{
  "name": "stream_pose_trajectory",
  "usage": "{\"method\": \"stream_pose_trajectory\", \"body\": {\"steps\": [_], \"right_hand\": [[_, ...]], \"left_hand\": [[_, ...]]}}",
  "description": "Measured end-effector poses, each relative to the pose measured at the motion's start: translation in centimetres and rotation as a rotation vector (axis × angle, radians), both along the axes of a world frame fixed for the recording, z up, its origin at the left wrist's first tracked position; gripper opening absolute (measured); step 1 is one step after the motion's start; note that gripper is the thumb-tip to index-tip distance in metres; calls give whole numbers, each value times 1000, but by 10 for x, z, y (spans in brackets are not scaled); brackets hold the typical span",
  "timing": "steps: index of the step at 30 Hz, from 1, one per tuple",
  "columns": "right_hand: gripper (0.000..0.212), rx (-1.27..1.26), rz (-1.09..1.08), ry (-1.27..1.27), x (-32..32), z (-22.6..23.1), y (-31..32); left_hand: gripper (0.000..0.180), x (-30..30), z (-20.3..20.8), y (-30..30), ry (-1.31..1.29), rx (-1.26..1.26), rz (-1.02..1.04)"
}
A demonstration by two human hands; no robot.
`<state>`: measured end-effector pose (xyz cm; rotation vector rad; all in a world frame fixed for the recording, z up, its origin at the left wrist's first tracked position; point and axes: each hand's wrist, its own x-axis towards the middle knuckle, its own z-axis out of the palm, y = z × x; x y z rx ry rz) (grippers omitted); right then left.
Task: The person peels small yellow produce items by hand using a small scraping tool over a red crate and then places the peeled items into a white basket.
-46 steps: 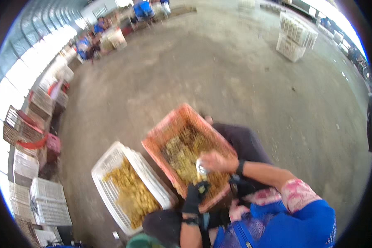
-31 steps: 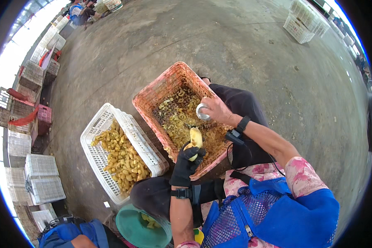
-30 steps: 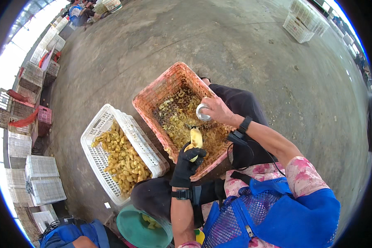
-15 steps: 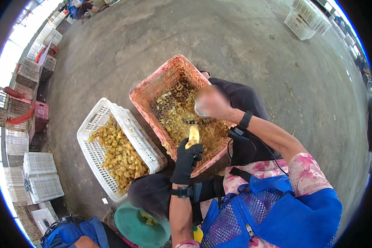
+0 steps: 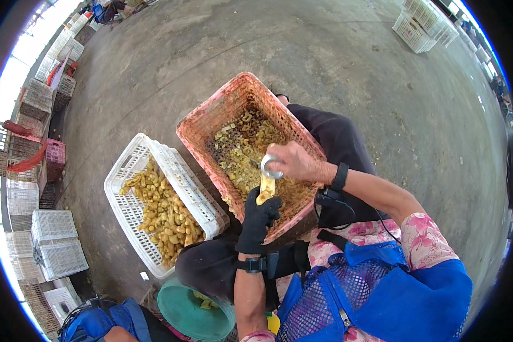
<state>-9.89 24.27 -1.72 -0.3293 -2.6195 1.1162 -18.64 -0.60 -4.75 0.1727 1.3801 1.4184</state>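
Note:
In my black-gloved left hand [image 5: 259, 216] I hold a peeled, pale yellow vegetable piece [image 5: 267, 185] upright, its kind not clear. My bare right hand [image 5: 295, 161] is closed on a silvery ring-shaped tool [image 5: 272, 165], which sits at the top end of the piece. Both hands are over the near part of a stained pink plastic crate [image 5: 202, 151]. Yellow and brownish peelings and ring-like scraps [image 5: 233, 162] cover its bottom. To the left, a white slotted crate [image 5: 132, 231] holds many knobbly yellow-brown vegetable pieces [image 5: 168, 219].
A green tub [image 5: 174, 310] with a few pale pieces stands by my left knee. Another person in blue [image 5: 105, 322] sits at the lower left. Stacked crates [image 5: 57, 242] line the left side; white crates [image 5: 414, 33] stand far right.
My right hand has come down and nearer with the ring tool, onto the upper end of the vegetable piece. My left hand stays in nearly the same spot.

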Motion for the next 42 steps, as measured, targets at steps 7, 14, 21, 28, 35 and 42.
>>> {"method": "stream_pose_trajectory", "body": {"steps": [7,14,21,28,35,42], "right_hand": [[22,127,129,10,8,-6,-21],[24,269,207,27,-12,-14,7],[20,52,-51,59,-9,-3,51],[20,182,18,-10,-5,-34,39],[22,-9,-34,-47,-22,-20,1],[22,159,-191,-94,-8,-54,68]], "left_hand": [[35,6,10,17,9,-13,-30],[35,3,4,15,16,-43,18],[39,-5,-9,3,-20,-74,42],[64,15,-26,25,206,-13,44],[84,9,-35,11,818,-29,5],[93,5,-23,18,881,-126,-87]]}}
